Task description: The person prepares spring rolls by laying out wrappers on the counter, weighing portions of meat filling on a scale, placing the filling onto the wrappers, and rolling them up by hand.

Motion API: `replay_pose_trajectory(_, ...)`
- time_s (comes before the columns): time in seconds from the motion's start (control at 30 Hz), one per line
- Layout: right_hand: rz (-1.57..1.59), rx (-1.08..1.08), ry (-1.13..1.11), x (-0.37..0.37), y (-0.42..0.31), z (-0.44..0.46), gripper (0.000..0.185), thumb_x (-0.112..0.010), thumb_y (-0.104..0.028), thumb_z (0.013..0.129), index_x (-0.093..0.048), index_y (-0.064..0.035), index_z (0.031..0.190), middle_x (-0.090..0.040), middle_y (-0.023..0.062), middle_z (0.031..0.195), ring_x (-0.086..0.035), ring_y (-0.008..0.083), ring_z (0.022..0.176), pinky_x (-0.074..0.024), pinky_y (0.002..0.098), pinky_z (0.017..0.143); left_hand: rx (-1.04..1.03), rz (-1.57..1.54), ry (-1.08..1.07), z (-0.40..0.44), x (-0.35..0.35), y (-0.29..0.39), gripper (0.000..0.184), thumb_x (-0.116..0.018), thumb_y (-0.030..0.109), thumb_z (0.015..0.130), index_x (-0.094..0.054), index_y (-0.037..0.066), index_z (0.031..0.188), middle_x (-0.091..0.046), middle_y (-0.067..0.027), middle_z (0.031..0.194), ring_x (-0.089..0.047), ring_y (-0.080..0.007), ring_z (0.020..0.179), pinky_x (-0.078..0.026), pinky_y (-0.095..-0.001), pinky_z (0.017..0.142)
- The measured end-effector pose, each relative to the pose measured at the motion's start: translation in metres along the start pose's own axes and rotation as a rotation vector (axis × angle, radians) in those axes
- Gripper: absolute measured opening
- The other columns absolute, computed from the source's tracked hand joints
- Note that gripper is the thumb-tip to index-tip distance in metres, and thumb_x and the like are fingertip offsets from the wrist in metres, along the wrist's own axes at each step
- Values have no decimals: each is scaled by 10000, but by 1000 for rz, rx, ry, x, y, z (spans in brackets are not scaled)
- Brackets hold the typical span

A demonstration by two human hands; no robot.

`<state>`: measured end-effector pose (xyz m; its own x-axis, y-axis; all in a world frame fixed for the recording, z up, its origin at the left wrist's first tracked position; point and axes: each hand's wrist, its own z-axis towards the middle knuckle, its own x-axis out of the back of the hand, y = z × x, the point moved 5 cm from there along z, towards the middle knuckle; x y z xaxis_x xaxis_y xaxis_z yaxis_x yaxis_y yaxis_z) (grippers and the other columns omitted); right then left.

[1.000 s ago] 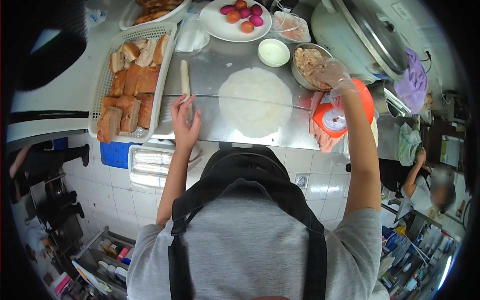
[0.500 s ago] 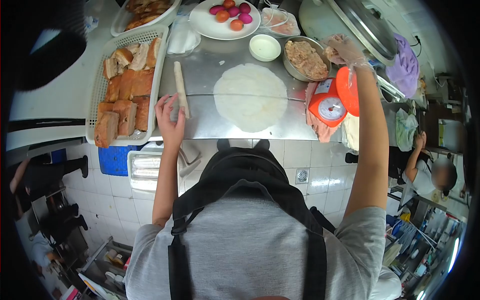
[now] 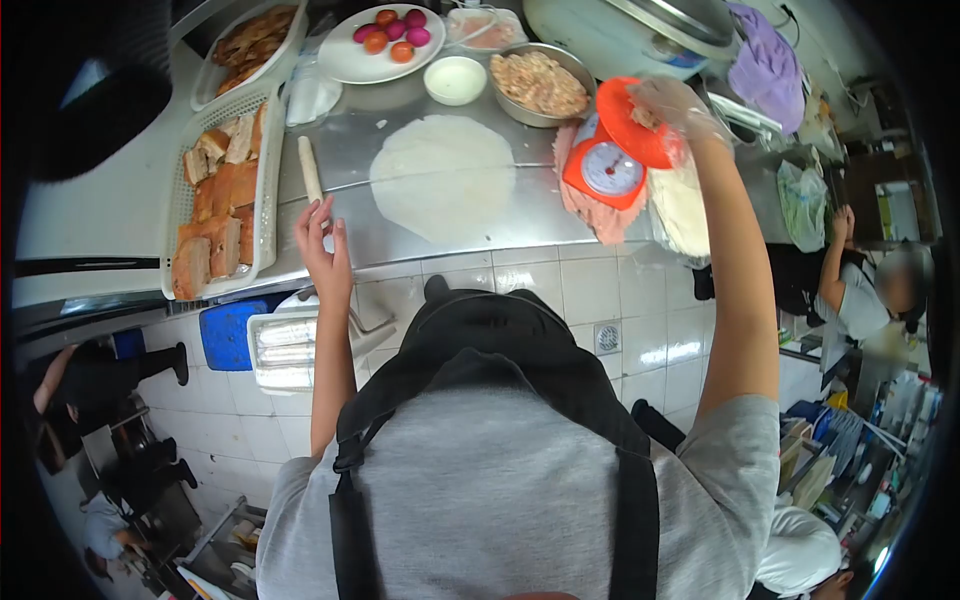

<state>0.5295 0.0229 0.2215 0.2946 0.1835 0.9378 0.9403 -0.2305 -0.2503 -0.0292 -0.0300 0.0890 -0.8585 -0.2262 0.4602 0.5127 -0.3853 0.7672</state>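
Reaching over the scale's red tray, the gloved right hand curls its fingers round a pinkish clump, with the mince bowl to the tray's left. A stretch of steel counter separates the white round sheet, near the front edge, from the left hand, fingers loosely spread at the pale stick.

Two bowls; one plate; one scale; perhaps seven roundish items

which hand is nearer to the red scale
Right: the right hand is at the pan of the scale; the left hand is far left, by the rolling pin.
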Motion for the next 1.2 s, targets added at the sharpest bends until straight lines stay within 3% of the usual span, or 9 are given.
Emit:
replay_pose_trajectory(0.2,-356,142,48,-23,9,-10,486,-783,-284,677,-716,-229,1156,-625,122,1172,-615,280,1158,-527,401,920,-5,-6,-25,-22,-26,44,397,-639,116,976,-601,134,1371,-474,-135,1380,-581,-228,1129,-513,-352,944)
replay_pose_trajectory(0.43,164,-42,161,-8,14,-30,342,-756,-288,761,-743,-113,1054,-722,145,1006,-690,327,953,-551,408,863,79,-55,18,-76,-26,60,406,-652,96,952,-615,141,1354,-480,-132,1378,-581,-238,1116,-485,-355,945)
replay_pose_trajectory(0.53,59,18,202,5,13,-30,333,-729,-294,809,-750,-49,1034,-742,171,928,-704,338,871,-551,419,841,98,-16,69,-98,-13,55,411,-652,98,955,-612,136,1363,-482,-129,1366,-580,-222,1085,-492,-335,931)
replay_pose_trajectory(0.67,26,127,307,22,16,-28,345,-724,-356,847,-732,-26,946,-644,31,695,-601,116,615,-508,295,611,135,22,97,-118,2,48,409,-660,173,982,-595,140,1385,-474,-98,1367,-571,-188,1097,-502,-328,918)
replay_pose_trajectory(0.73,203,86,318,28,24,-27,343,-713,-348,840,-750,-38,983,-641,28,695,-602,117,623,-506,294,613,153,26,110,-123,5,49,407,-658,184,987,-593,149,1387,-477,-92,1369,-571,-192,1107,-504,-337,920)
replay_pose_trajectory(0.83,123,81,602,44,13,-43,225,-674,-256,783,-735,-39,778,-672,218,728,-670,338,677,-531,439,654,139,13,137,-125,4,56,407,-657,173,986,-592,148,1387,-480,-98,1369,-572,-195,1116,-506,-336,922)
replay_pose_trajectory(1.03,47,175,839,50,13,-40,275,-624,-240,783,-696,2,673,-632,271,656,-671,405,615,-530,485,573,112,-3,125,-131,-9,66,416,-655,63,945,-610,133,1352,-501,-118,1334,-566,-219,1112,-505,-339,937)
replay_pose_trajectory(1.13,254,193,435,43,28,-37,344,-703,-297,838,-767,-68,1086,-650,35,701,-613,121,639,-510,290,632,106,27,110,-136,-10,63,414,-657,51,933,-621,136,1337,-521,-124,1321,-566,-229,1116,-492,-350,927)
replay_pose_trajectory(1.2,208,157,367,45,30,-40,367,-680,-264,849,-754,-58,1145,-690,49,775,-630,123,696,-517,288,683,118,23,108,-138,-9,59,406,-655,52,932,-629,136,1328,-528,-121,1315,-567,-230,1117,-486,-353,927)
